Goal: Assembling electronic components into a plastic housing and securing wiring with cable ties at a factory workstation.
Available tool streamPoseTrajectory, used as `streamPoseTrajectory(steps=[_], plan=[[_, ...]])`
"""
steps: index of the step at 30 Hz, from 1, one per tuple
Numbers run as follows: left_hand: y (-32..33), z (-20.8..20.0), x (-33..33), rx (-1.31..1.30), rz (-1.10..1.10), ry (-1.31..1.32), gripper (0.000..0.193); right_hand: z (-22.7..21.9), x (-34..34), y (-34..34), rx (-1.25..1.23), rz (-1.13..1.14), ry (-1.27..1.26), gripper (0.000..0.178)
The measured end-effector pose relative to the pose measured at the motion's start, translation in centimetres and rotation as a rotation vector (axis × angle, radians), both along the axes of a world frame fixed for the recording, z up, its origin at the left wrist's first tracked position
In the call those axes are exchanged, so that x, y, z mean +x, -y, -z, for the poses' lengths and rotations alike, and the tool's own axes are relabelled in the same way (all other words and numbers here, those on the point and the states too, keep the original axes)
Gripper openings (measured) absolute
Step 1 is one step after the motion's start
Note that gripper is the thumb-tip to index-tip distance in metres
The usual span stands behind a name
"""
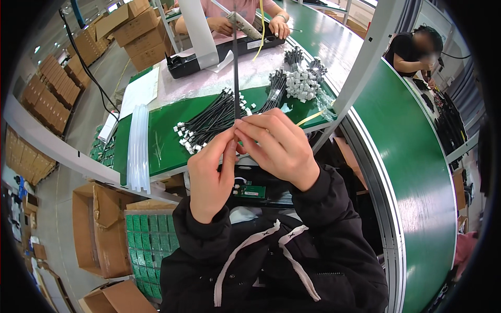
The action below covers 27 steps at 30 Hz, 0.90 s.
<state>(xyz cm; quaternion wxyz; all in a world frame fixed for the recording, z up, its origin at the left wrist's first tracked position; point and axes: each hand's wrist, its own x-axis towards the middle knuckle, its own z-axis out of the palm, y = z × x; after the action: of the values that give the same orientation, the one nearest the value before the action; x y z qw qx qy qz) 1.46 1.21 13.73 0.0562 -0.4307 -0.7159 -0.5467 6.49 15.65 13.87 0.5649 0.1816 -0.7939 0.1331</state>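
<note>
My left hand (211,166) and my right hand (282,148) meet in front of my chest, fingertips pinched together. Between them they grip the lower end of a thin black strip (236,78), which stands upright above the bench. Where exactly each fingertip presses is partly hidden. Just beyond my hands lies a bundle of black cables (213,116) with white connectors. Another cable bundle (276,87) and a heap of white connectors (303,86) are farther right. Beneath my hands, a green circuit board (249,191) sits in a long black housing (276,194).
Clear plastic strips (138,151) hang over the bench's near left edge. Across the bench, a co-worker's hands (279,27) are at another black housing (180,67). A white post (360,68) rises on the right, beside a green conveyor (417,198). Cardboard boxes (96,229) stand lower left.
</note>
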Motion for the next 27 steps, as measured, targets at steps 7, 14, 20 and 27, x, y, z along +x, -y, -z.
streamPoseTrajectory(steps=[7, 14, 20, 27], plan=[[-0.3, 0.1, -0.2, -0.01, 0.013, -0.061, 0.019, -0.7, 0.4, -0.2, 0.065, 0.081, 0.103, 0.025], [-1.2, 0.6, -1.6, 0.104, 0.295, 0.33, 0.02, -0.7, 0.5, -3.3, -0.606, -0.113, 0.148, 0.01], [-4.7, -2.7, -3.8, 0.226, 0.858, 0.995, 0.024, -0.6, 1.5, -4.3, -0.543, -0.203, 0.344, 0.004], [-7.3, -1.7, -6.3, 0.22, 1.117, 1.059, 0.027, -0.5, 2.5, -5.3, -0.702, -0.259, 0.232, 0.001]])
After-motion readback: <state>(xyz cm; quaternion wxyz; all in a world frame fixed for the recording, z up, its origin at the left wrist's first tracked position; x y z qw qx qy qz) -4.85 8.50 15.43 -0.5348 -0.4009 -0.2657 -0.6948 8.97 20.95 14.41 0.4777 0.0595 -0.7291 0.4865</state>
